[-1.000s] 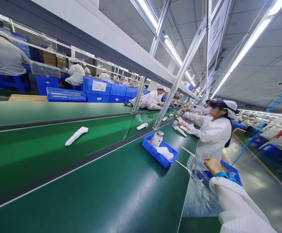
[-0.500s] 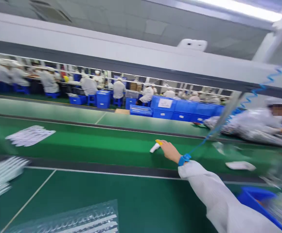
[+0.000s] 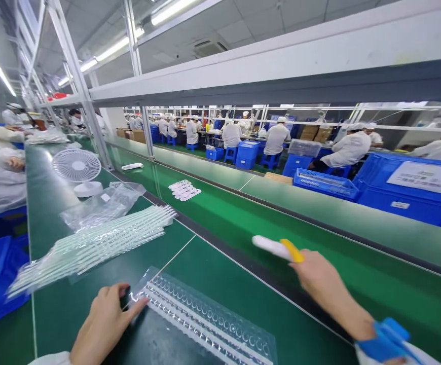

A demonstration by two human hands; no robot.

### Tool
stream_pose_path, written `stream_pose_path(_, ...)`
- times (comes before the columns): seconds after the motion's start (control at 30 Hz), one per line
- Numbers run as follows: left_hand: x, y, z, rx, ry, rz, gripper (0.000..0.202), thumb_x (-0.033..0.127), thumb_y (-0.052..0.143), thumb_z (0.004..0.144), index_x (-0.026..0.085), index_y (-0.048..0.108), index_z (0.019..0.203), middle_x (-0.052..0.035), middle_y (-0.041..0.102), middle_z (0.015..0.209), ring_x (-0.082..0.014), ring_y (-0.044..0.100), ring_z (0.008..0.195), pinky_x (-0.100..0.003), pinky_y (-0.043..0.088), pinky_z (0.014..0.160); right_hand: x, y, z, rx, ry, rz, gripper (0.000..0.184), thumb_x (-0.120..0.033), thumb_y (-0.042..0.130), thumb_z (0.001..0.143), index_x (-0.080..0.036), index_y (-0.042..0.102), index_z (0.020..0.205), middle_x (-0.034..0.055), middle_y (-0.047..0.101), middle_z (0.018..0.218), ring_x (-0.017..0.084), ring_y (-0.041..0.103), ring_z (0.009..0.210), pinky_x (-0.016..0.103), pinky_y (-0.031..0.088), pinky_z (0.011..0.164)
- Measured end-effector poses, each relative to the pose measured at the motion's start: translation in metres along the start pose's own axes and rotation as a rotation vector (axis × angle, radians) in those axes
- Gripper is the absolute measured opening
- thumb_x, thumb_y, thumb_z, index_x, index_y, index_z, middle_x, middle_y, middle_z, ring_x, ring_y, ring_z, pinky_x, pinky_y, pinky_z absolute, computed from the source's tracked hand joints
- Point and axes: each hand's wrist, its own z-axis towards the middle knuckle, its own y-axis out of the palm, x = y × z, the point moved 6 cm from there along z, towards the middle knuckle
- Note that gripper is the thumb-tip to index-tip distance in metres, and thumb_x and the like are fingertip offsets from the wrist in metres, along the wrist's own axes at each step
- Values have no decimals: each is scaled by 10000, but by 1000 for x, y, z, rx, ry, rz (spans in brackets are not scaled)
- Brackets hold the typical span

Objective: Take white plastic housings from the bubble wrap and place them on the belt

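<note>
My right hand, with a blue wrist strap and a yellow finger cot on one finger, grips a long white plastic piece with a rounded end. It is held above the near edge of the green conveyor belt. At the lower left, my left hand has thumb and forefinger apart at the corner of a clear plastic sheet. That sheet carries rows of ring shapes and white strips. The thumb rests on the sheet; the other fingers are partly hidden.
Bagged pale strips and a clear bag lie left on the bench. A white fan stands behind them. Flat white pieces and another white piece lie on the belt. Co-workers and blue bins are beyond.
The view has swung left. My right hand has drawn the white piece back from the belt's middle toward me. My left hand has come into view at the plastic sheet.
</note>
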Motion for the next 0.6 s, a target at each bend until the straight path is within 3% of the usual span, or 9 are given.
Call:
stream_pose_path(0.13,5,3,-2,16,-24,-56,431,556,588,592,184,555,807,-113,538,877,-393,504,990,-501,415,829,-107,73,28,-133,-267,-76,337,-6,337,818,-183,588,680,71,575,645,207,514,618,339,390,554)
stream_pose_path(0.2,7,3,-4,11,-19,-108,325,487,602,593,201,557,740,-85,546,831,-371,533,923,-491,410,822,-138,94,37,-161,-322,-105,342,35,333,794,-169,585,685,69,569,652,205,512,633,338,393,571)
stream_pose_path(0.27,12,4,-6,3,-17,-182,242,420,599,598,207,541,697,-64,564,762,-334,564,803,-474,425,771,-151,105,40,-176,-340,-119,354,43,321,794,-167,578,672,61,559,646,199,510,629,334,399,578)
stream_pose_path(0.37,25,13,-10,-53,-1,-366,181,367,572,633,214,501,697,-30,595,679,-250,582,670,-383,463,672,-153,104,35,-175,-331,-104,320,3,332,817,-155,587,707,73,577,699,210,522,662,347,423,596)
stream_pose_path(0.47,42,25,-19,-147,24,-586,235,412,550,662,212,472,757,-20,638,695,-188,610,652,-292,481,628,-151,86,21,-136,-262,-60,205,-77,386,846,-112,587,865,120,597,853,239,537,762,387,458,643)
stream_pose_path(0.6,68,38,-36,-346,-52,-795,366,475,626,637,179,538,836,-8,623,676,-162,580,621,-255,466,567,-155,64,3,-150,-89,293,175,-116,400,859,-147,563,915,89,597,867,193,552,769,331,495,645)
